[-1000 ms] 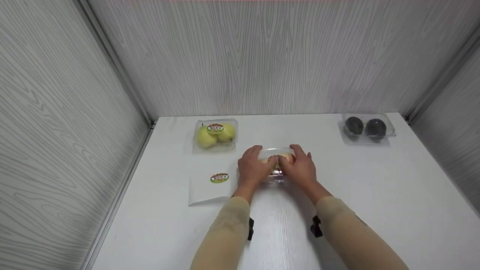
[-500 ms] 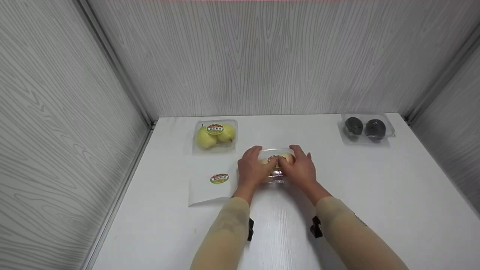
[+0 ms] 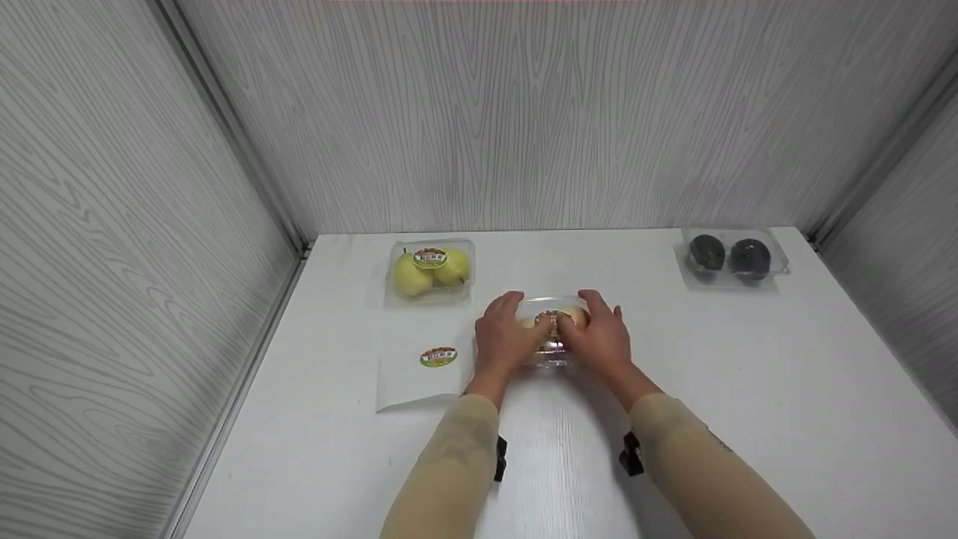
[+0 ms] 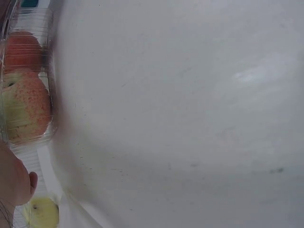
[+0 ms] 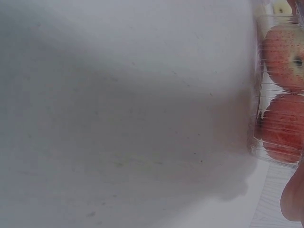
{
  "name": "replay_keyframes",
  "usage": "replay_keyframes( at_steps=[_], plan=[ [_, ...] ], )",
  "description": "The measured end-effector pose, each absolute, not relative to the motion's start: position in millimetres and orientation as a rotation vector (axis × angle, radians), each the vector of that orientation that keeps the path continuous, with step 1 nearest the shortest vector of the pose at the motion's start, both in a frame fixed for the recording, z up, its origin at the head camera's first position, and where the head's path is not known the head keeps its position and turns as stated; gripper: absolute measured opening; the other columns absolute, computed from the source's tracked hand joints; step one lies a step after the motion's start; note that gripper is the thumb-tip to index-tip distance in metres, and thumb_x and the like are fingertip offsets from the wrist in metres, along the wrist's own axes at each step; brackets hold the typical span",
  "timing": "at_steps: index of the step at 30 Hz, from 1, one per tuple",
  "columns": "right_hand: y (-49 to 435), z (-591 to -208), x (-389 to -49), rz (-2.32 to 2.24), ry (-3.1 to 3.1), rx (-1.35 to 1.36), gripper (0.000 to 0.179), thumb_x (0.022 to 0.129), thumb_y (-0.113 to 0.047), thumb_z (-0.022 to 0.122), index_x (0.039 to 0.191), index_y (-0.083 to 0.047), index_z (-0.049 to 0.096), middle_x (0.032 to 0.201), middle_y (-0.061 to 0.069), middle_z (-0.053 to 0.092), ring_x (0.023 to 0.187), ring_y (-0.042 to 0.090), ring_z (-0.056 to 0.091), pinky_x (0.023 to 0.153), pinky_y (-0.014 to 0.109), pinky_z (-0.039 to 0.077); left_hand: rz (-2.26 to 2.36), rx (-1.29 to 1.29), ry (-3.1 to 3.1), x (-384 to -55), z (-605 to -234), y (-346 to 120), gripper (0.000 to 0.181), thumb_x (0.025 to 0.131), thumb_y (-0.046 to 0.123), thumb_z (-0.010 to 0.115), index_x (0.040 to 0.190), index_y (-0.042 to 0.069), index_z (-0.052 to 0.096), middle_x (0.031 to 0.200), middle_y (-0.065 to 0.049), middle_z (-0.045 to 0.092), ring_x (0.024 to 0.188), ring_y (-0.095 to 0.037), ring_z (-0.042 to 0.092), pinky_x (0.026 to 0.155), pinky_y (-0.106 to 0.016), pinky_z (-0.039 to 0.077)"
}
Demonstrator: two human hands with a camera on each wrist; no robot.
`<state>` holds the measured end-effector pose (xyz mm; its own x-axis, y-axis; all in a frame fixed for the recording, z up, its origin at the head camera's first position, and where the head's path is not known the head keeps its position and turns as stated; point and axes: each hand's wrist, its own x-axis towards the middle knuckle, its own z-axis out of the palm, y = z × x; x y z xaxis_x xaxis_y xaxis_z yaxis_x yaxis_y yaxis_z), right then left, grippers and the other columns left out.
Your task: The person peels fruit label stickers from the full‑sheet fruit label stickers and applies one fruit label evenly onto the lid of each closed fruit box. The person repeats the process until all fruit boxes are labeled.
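A clear plastic clamshell box [image 3: 550, 302] with peaches inside sits mid-table in the head view. My left hand [image 3: 500, 338] holds its left side and my right hand [image 3: 605, 340] its right, fingers bent over the far corners. Both thumbs press on an oval sticker [image 3: 552, 320] on the lid, partly covering it. The left wrist view catches a red and yellow peach [image 4: 27, 107] through the ribbed wall. From the right wrist, a red peach [image 5: 284, 127] shows beside another, with fingertips [image 5: 293, 197] below the box.
A clear box of yellow pears [image 3: 413, 275] with an oval sticker stands at the back left. White backing paper [image 3: 408, 382] bearing one oval sticker [image 3: 438, 356] lies left of my left wrist. At the back right, a clear box holds two dark fruits [image 3: 750, 258].
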<state>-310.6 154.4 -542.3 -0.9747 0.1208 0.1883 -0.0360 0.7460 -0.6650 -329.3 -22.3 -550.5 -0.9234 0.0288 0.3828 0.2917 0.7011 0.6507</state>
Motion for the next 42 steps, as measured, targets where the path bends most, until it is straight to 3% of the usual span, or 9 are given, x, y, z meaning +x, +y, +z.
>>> replay_keyframes(
  at_steps=[18,28,36,42],
  plan=[
    [154.0,-541.2,-309.2,1.056,-2.726,-0.064,0.063,0.099,-0.038,0.066,0.151,-0.006,0.051,0.145,0.022,0.063,0.139,0.041,0.056,0.129,0.052,0.012,-1.057,-0.266,-2.542,-329.4,-549.6,-22.5,0.056,0.088,0.038,0.077,0.131,0.003,0.071,0.136,-0.011,0.070,0.132,-0.028,0.062,0.106,-0.051,0.049],
    [154.0,-541.6,-310.1,1.049,-2.732,-0.074,0.058,0.098,-0.029,0.055,0.152,-0.007,0.052,0.151,0.017,0.060,0.145,0.036,0.050,0.130,0.050,0.013,-0.999,-0.285,-2.483,-328.8,-550.1,-22.4,0.045,0.088,0.029,0.075,0.126,0.004,0.073,0.131,-0.012,0.073,0.126,-0.030,0.066,0.097,-0.052,0.053],
    [155.7,-540.5,-308.9,1.046,-2.754,-0.021,0.064,0.101,-0.044,0.061,0.152,-0.008,0.049,0.147,0.020,0.062,0.141,0.037,0.055,0.129,0.052,0.013,-1.080,-0.296,-2.507,-329.6,-550.4,-24.5,0.055,0.089,0.036,0.075,0.131,0.001,0.071,0.136,-0.014,0.070,0.132,-0.030,0.062,0.108,-0.048,0.049],
    [161.7,-540.7,-308.6,1.055,-2.762,0.045,0.068,0.099,-0.046,0.066,0.152,-0.006,0.048,0.146,0.022,0.062,0.139,0.040,0.056,0.128,0.056,0.014,-1.069,-0.343,-2.532,-330.4,-549.9,-26.0,0.061,0.088,0.041,0.074,0.133,0.000,0.070,0.137,-0.014,0.069,0.131,-0.031,0.063,0.110,-0.044,0.048]
  ],
)
